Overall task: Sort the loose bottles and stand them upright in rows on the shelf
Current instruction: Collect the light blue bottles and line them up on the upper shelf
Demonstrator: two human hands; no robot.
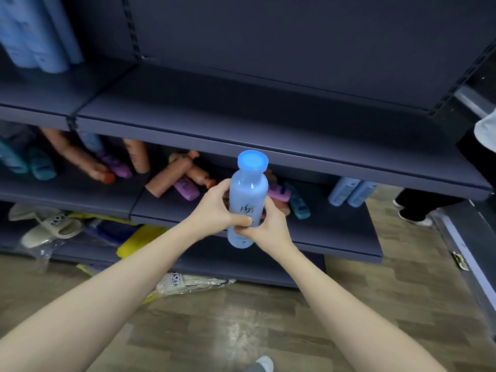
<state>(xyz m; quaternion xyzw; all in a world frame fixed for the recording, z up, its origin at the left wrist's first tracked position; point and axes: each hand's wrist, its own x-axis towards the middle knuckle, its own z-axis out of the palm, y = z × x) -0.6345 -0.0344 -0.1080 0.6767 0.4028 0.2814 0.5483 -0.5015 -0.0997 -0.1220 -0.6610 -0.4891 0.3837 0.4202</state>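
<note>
A light blue bottle [248,194] with a blue cap is held upright in front of the dark shelf unit. My left hand [217,208] grips its lower body from the left. My right hand [268,226] grips it from the right, fingers wrapped round the bottom part. Behind it, on the middle shelf [335,232], lie several loose bottles: orange ones [171,175], purple ones [185,187], a teal one [298,204]. Two light blue bottles [351,191] stand upright at the right of that shelf.
The upper shelf [241,114] is bare, with tall blue bottles [35,36] at its far left. More fallen orange, purple and teal bottles [80,159] lie on the left section. Slippers [53,224] and yellow packs sit on the bottom shelf. Another person's feet [413,213] stand at right.
</note>
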